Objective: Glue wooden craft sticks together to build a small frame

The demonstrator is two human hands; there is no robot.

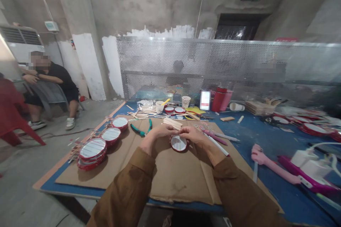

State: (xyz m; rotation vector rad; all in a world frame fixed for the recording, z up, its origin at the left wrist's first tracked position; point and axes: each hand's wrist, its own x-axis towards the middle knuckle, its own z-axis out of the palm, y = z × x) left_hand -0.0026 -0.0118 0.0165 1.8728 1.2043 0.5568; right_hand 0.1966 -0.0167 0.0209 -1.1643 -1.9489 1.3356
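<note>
A small round red-rimmed disc (179, 143) with a pale, shiny face is in front of me, over the cardboard sheet (183, 184). My left hand (163, 132) is closed, its fingertips pinched at the disc's upper left edge. My right hand (192, 134) is closed too, thumb and finger pressed together at the upper right edge. Any smaller piece between the fingertips is too small to make out. Just beyond the hands lies a bundle of flat wooden sticks (172, 123). Green-handled pliers (141, 129) rest to the left of my left hand.
Stacked red-rimmed discs (92, 149) line the table's left edge. A pink glue gun (277, 165) and a purple power strip (311, 177) lie at right. Paper cups (185, 101), a red bottle (218, 99) and loose sticks stand along the back. A person (53, 78) sits at far left.
</note>
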